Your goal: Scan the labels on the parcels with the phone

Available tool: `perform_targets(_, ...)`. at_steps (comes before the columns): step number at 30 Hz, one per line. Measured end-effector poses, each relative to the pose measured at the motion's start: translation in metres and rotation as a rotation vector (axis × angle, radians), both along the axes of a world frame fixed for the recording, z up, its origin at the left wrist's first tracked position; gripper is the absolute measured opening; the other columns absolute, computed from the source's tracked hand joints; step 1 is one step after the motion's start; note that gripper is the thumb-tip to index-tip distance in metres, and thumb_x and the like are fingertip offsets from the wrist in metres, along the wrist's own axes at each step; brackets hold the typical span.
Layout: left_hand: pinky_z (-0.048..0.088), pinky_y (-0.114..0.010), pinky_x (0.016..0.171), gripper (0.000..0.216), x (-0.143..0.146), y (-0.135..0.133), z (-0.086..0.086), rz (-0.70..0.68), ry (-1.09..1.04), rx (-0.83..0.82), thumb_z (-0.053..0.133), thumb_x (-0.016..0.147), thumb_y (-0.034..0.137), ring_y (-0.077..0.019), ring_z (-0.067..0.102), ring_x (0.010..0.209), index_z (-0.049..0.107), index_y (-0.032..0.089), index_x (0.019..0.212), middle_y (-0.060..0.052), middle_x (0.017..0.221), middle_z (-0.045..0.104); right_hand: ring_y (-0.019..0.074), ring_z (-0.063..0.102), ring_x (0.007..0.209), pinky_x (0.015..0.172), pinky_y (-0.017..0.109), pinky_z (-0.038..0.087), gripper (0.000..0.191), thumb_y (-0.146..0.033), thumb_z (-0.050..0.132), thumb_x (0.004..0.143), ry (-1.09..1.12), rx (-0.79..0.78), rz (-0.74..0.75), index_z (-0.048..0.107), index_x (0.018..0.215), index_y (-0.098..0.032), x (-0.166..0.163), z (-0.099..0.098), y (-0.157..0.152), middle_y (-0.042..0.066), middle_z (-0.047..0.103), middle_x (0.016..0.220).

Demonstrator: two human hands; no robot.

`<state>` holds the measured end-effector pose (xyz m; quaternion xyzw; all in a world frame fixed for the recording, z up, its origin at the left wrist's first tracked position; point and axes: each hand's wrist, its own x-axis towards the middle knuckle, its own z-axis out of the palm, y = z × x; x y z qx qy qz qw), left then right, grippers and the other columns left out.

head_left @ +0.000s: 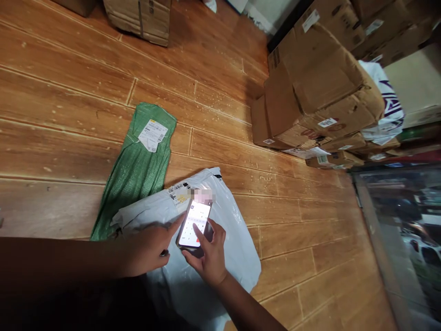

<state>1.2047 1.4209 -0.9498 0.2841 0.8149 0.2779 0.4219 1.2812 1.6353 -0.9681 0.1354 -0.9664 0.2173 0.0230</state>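
Observation:
A smartphone (195, 223) with a lit number keypad lies over a grey-white plastic mailing bag (237, 239) on the floor. My right hand (211, 257) has its thumb at the phone's lower left edge and fingers along the right edge, gripping it, with one finger over the keypad. Beside the phone's left edge, my left hand (151, 248) stretches its index finger toward the shipping label (179, 194). Its other fingers are curled, with a small dark spot between them that I cannot make out. A green woven sack (138, 170) with a white label (153, 135) touches the bag's far left side.
Cardboard boxes (317, 82) are piled at the upper right, with a white printed bag (386, 101) wedged among them. A taped carton (138, 18) stands at the top left. Glass (389, 230) borders the wooden floor (223, 105) on the right.

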Motion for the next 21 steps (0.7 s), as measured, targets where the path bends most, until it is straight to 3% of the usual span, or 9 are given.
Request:
perform_targets(7, 0.031, -0.026, 0.05, 0.094, -0.001, 0.0, 0.0, -0.083, 0.055, -0.036, 0.05, 0.076, 0.02, -0.019, 0.058, 0.062, -0.005, 0.015, 0.152, 0.001, 0.07, 0.063, 0.0332, 0.042, 0.118, 0.091, 0.052, 0.046, 0.053, -0.047, 0.064, 0.083, 0.053, -0.009, 0.111, 0.051, 0.131, -0.027, 0.001, 0.0, -0.003, 0.014, 0.032, 0.138)
perform_targets(14, 0.035, -0.026, 0.053, 0.095, -0.003, 0.002, 0.004, -0.087, 0.029, -0.043, 0.051, 0.076, 0.017, -0.0191, 0.06, 0.064, -0.007, 0.015, 0.152, 0.001, 0.072, 0.063, 0.0353, 0.043, 0.119, 0.093, 0.054, 0.048, 0.09, -0.062, 0.054, 0.084, -0.02, -0.08, -0.092, 0.019, 0.149, -0.011, 0.005, -0.005, -0.007, 0.023, 0.037, 0.132)
perform_targets(21, 0.045, -0.028, 0.064, 0.101, -0.007, 0.004, 0.013, -0.102, 0.036, -0.093, 0.054, 0.074, 0.017, -0.021, 0.062, 0.071, -0.011, 0.019, 0.152, 0.0, 0.079, 0.068, 0.0355, 0.047, 0.118, 0.091, 0.054, 0.05, 0.084, -0.055, 0.057, 0.086, -0.005, -0.054, -0.111, 0.022, 0.147, -0.011, 0.007, -0.013, -0.005, 0.024, 0.043, 0.13)
